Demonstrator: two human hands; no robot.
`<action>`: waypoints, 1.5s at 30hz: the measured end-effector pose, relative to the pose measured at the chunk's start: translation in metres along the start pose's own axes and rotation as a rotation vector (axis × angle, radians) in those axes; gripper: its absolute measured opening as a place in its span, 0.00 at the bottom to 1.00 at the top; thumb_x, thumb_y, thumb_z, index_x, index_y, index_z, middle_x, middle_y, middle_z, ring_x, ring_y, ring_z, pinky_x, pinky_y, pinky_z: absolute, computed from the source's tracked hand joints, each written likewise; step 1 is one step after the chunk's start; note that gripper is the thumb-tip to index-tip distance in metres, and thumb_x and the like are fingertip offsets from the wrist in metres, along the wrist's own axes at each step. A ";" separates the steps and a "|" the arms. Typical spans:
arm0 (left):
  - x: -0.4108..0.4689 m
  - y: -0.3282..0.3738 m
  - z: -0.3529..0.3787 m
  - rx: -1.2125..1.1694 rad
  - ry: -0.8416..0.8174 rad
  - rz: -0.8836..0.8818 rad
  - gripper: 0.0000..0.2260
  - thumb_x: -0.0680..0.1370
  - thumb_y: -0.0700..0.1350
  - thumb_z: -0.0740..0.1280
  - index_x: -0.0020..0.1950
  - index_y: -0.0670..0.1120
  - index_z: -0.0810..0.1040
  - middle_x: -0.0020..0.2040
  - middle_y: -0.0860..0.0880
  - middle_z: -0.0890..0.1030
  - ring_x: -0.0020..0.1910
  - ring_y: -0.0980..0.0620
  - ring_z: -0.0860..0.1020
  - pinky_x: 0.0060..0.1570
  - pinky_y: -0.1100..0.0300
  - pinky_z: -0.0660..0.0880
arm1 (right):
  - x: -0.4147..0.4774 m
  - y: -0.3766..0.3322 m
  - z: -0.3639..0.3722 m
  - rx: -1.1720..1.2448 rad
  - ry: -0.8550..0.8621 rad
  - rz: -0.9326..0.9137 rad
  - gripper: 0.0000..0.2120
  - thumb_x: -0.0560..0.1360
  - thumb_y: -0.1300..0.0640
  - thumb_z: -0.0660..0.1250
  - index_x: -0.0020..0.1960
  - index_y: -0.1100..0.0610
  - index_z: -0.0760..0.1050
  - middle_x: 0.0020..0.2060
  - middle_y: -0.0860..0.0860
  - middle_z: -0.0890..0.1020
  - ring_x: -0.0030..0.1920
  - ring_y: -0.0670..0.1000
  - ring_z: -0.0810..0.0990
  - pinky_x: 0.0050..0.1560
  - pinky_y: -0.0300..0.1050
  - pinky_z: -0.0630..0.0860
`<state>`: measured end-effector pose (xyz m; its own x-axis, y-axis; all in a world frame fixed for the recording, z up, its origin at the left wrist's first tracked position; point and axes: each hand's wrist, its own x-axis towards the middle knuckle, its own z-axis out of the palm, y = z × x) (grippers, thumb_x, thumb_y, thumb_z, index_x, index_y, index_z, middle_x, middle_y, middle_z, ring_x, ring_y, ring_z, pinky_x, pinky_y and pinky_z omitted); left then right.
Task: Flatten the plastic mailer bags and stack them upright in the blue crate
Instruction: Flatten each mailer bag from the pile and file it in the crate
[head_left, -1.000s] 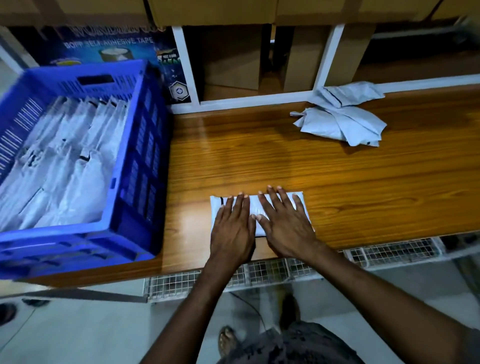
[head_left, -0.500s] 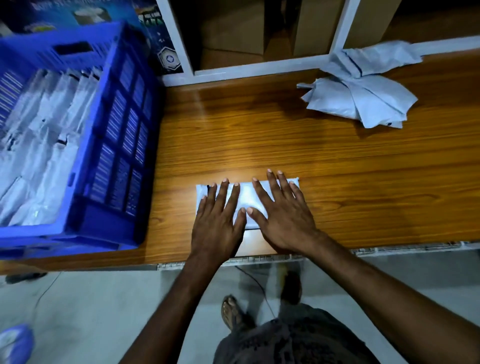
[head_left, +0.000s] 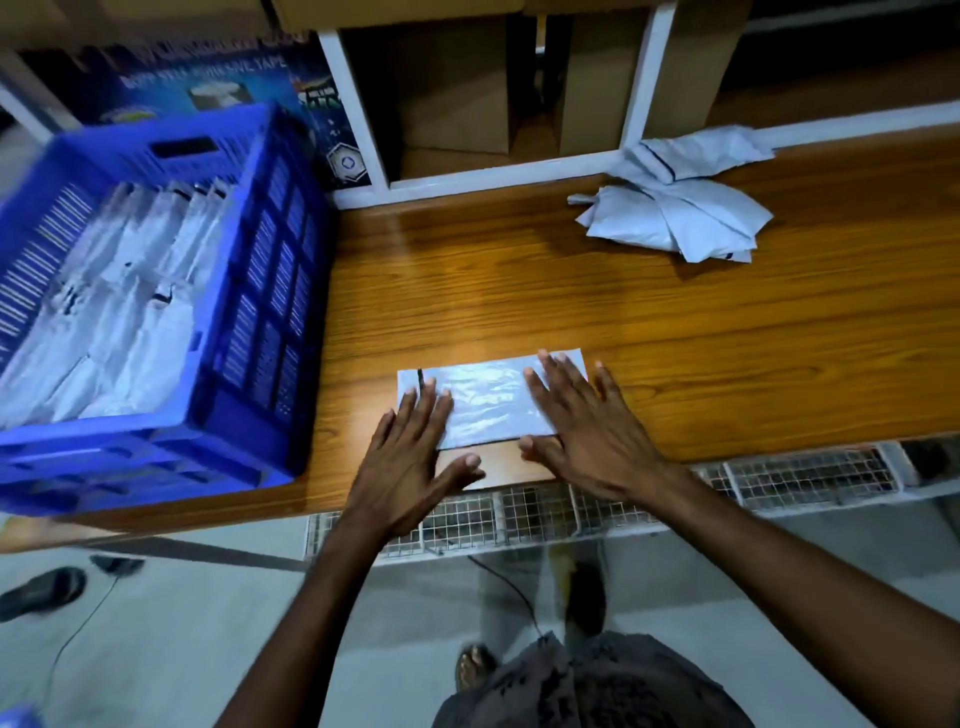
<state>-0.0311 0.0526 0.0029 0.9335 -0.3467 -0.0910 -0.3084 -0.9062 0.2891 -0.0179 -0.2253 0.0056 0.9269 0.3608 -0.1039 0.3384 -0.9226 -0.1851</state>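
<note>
Left hand (head_left: 410, 457) and right hand (head_left: 587, 431), fingers straight and spread, press the mailer bag (head_left: 488, 405) flat on the surface (head_left: 519, 291). Blue crate (head_left: 270, 312), left of the left hand, holds many upright bags. Crumpled pile (head_left: 680, 208), beyond the right hand, not yet flattened. Judged well along.

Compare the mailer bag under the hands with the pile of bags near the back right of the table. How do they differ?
The mailer bag lies flat, a neat rectangle; the pile is crumpled and heaped. The mailer bag sits near the front edge of the table with the left hand and right hand spread on it; the pile lies by the shelf, untouched. Both are pale grey plastic.
</note>
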 end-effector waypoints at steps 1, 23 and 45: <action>-0.010 -0.005 -0.001 0.014 -0.029 0.029 0.42 0.77 0.77 0.43 0.84 0.55 0.41 0.83 0.57 0.36 0.81 0.57 0.34 0.79 0.54 0.39 | -0.015 -0.004 0.001 -0.009 -0.028 -0.036 0.42 0.78 0.24 0.39 0.82 0.47 0.33 0.80 0.48 0.32 0.79 0.48 0.30 0.79 0.60 0.36; 0.033 0.013 -0.003 -0.088 0.344 -0.129 0.33 0.83 0.59 0.54 0.84 0.47 0.53 0.84 0.45 0.56 0.82 0.44 0.54 0.77 0.46 0.55 | 0.010 -0.027 -0.039 0.142 0.280 0.290 0.29 0.84 0.49 0.60 0.82 0.50 0.54 0.81 0.51 0.57 0.80 0.53 0.56 0.78 0.54 0.52; -0.001 -0.033 0.010 -0.011 0.089 -0.153 0.34 0.83 0.69 0.43 0.85 0.53 0.48 0.85 0.53 0.45 0.83 0.53 0.44 0.80 0.52 0.45 | -0.001 0.003 0.002 -0.029 -0.099 0.282 0.39 0.80 0.30 0.32 0.82 0.55 0.34 0.80 0.52 0.34 0.79 0.51 0.31 0.78 0.61 0.33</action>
<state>-0.0236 0.0807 -0.0157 0.9821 -0.1815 -0.0507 -0.1595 -0.9439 0.2891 -0.0184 -0.2278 0.0035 0.9651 0.0995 -0.2424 0.0751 -0.9913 -0.1078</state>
